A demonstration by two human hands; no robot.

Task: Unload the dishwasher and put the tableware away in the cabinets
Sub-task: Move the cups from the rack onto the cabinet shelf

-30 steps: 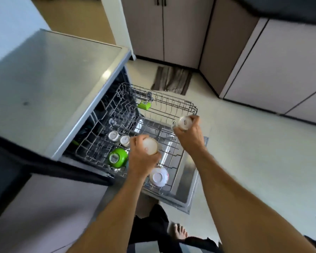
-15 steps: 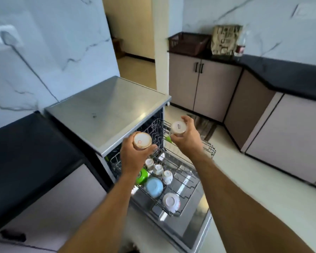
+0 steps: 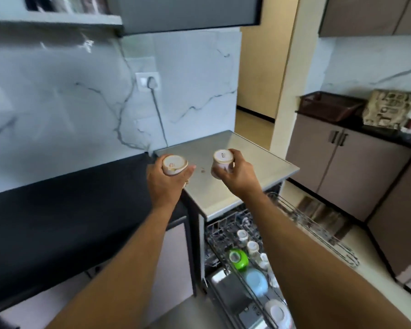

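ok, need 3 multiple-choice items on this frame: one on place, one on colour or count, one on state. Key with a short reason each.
1. Where is the rack that holds the remaining dishes?
A. On the black counter
B. Pulled out of the dishwasher below the steel top
C. On the floor by the doorway

2. What colour is the bowl next to the green cup?
A. Red
B. Black
C. Light blue

3. How are the two held cups turned?
A. Base toward the camera
B. Mouth toward the camera
C. Stacked together

Key:
1 B, the rack juts out under the steel top.
2 C, the bowl is light blue.
3 A, the left hand and right hand each show a cup's base: left cup, right cup.
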